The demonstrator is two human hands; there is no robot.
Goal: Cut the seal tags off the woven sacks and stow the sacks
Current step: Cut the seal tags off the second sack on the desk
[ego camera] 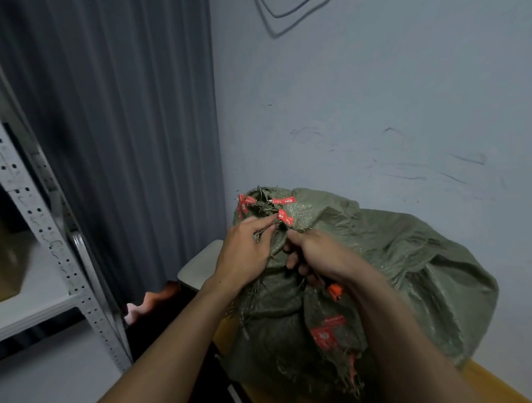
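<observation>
Green sack [386, 256] sits on the yellow surface [490, 383]. Left hand [246, 252] pinches its frayed top by red tags [286, 217]; right hand [319, 254] curls its grip round a dark thing [289, 252].

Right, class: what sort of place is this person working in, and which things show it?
Probably a storeroom: a slotted metal rack holding a cardboard box, and a woven sack with red tags.

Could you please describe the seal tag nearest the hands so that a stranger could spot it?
Find the green woven sack against the white wall. Red seal tags cluster at its bunched top corner. Yours is the lowest seal tag there, just beyond the left hand; the others sit higher along the edge.
</observation>
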